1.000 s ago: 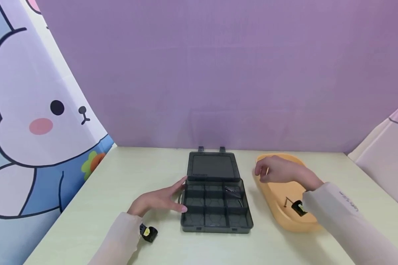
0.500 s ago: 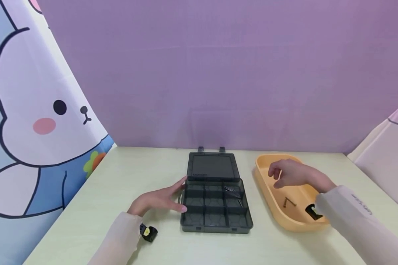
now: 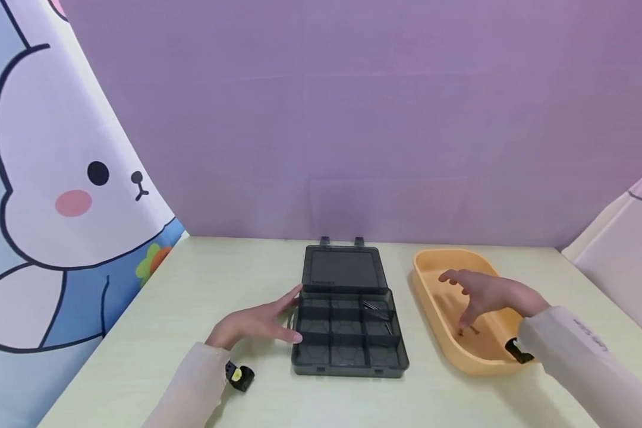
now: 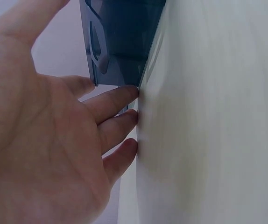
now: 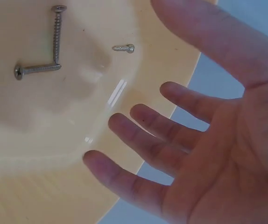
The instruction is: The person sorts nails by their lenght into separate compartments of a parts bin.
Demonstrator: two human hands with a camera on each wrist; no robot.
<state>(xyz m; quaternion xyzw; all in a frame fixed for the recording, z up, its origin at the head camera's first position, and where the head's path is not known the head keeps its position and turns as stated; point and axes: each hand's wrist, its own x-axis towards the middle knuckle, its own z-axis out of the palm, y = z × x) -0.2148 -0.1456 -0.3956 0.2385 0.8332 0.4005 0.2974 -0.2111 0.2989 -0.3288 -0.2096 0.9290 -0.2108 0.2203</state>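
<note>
My left hand (image 3: 254, 323) lies along the left side of a dark see-through compartment box (image 3: 348, 372), thumb and fingers extended against its side. In the left wrist view, its fingertips (image 4: 130, 93) are right at the end of the box and the tabletop. My right hand (image 3: 487, 294) hovers inside the yellow tray (image 3: 484, 367), thumb and fingers spread apart, holding nothing. Two long screws (image 5: 56, 37) lie in the tray with their tips meeting, and a short screw (image 5: 123, 48) is beside them. In the head view, the right thumb overlaps the screws.
The box's lid (image 3: 345, 267) is folded back toward the purple backdrop (image 3: 321, 119). Several slim metallic pieces (image 3: 373, 308) lie in its right-hand compartments. Pale tabletop (image 3: 235, 267) surrounds box and tray. A cartoon-printed cloth (image 3: 43, 178) hangs at the left.
My right hand has moved from over the tray's left rim rightward to above the tray, and its bent fingers have spread. The left hand and the box have stayed put.
</note>
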